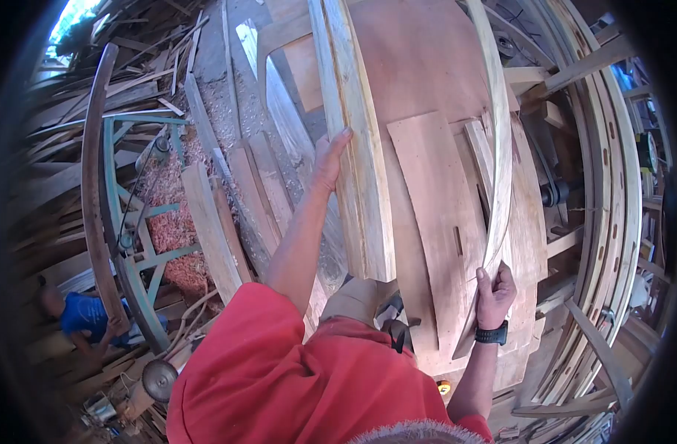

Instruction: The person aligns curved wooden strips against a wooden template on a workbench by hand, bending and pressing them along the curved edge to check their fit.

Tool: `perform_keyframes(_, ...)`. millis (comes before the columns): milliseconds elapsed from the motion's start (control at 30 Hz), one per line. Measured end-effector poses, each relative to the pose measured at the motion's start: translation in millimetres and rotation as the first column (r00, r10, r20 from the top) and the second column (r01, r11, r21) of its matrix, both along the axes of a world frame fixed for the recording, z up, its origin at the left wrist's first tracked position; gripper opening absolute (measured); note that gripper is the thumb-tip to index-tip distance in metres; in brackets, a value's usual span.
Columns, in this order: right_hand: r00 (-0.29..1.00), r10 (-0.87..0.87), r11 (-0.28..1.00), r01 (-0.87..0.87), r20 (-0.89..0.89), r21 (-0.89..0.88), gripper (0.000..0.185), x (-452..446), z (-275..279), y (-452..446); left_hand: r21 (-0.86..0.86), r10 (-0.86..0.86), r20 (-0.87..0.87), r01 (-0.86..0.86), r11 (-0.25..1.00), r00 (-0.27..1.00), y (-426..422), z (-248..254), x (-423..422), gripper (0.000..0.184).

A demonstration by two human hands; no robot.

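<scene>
My left hand [329,159] is wrapped round the left edge of a thick, pale wooden beam [362,174], fingers mostly hidden beneath it. The beam has a brown streak along its length, and its near end hangs by my thigh. Over on the right, my right hand [495,294], with a dark watch [492,333] on the wrist, is closed at the lower part of a long, narrow wooden strip [503,170]. The strip looks bowed and runs away to the top of the view. Beneath both lie thin plywood sheets [416,214], some overlapping.
A person in a blue shirt [87,314] is at the lower left, by a green metal frame [150,259]. Reddish shavings [179,270] cover the floor there. Loose planks [213,222] lie to my left. Long slotted timbers [612,200] stand along the right. A round metal disc [159,379] is at lower left.
</scene>
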State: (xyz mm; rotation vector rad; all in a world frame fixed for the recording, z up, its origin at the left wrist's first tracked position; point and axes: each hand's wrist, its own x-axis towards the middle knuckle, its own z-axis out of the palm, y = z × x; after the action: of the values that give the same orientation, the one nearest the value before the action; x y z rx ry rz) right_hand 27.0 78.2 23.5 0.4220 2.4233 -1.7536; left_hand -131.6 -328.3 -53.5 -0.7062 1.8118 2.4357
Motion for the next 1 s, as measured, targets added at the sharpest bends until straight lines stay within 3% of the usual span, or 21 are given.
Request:
perform_keyframes(67,0.999,0.039,0.995,-0.038,-0.011,0.094,0.025,37,1,23,-0.046,0.021,-0.059,-0.023,0.999,0.998,18,19,40,0.051)
perform_keyframes(133,0.996,-0.023,0.998,0.018,-0.091,-0.054,0.023,57,13,19,-0.090,0.036,-0.106,-0.046,0.995,0.994,36,33,68,0.050)
perform_keyframes(300,0.990,0.136,0.991,-0.136,-0.045,-0.003,0.033,134,-6,72,-0.409,0.022,-0.149,-0.082,0.909,0.989,74,79,152,0.046)
perform_keyframes(367,0.993,0.102,0.992,-0.106,-0.060,-0.067,0.031,161,0,72,-0.451,0.009,-0.206,-0.103,0.887,0.979,90,87,191,0.047)
perform_keyframes(433,0.989,0.141,0.989,-0.139,0.035,-0.054,0.032,186,10,78,-0.492,-0.004,-0.251,-0.124,0.862,0.968,104,97,225,0.048)
perform_keyframes(500,0.982,0.154,0.977,-0.168,-0.108,-0.135,0.035,211,1,81,-0.441,-0.017,-0.299,-0.122,0.889,0.954,116,109,256,0.049)
perform_keyframes(533,0.981,0.193,0.979,-0.191,0.023,-0.066,0.037,222,8,86,-0.440,-0.008,-0.298,-0.130,0.888,0.955,121,116,269,0.049)
perform_keyframes(600,0.975,0.221,0.973,-0.221,0.003,-0.063,0.037,236,9,82,-0.571,-0.036,-0.286,-0.141,0.809,0.957,128,131,292,0.051)
perform_keyframes(733,0.945,0.319,0.945,-0.311,-0.074,0.100,0.041,256,15,70,-0.547,-0.041,-0.280,-0.125,0.828,0.959,128,138,329,0.052)
perform_keyframes(800,0.914,0.382,0.911,-0.348,-0.138,0.221,0.044,258,20,56,-0.366,-0.034,-0.287,-0.077,0.927,0.957,127,137,346,0.057)
perform_keyframes(900,0.888,0.453,0.885,-0.438,-0.078,0.158,0.044,259,37,30,-0.236,-0.057,-0.210,0.006,0.972,0.976,122,132,373,0.054)
perform_keyframes(1000,0.864,0.487,0.861,-0.451,-0.129,0.237,0.044,263,16,8,-0.095,-0.051,-0.182,0.034,0.995,0.982,122,132,396,0.054)
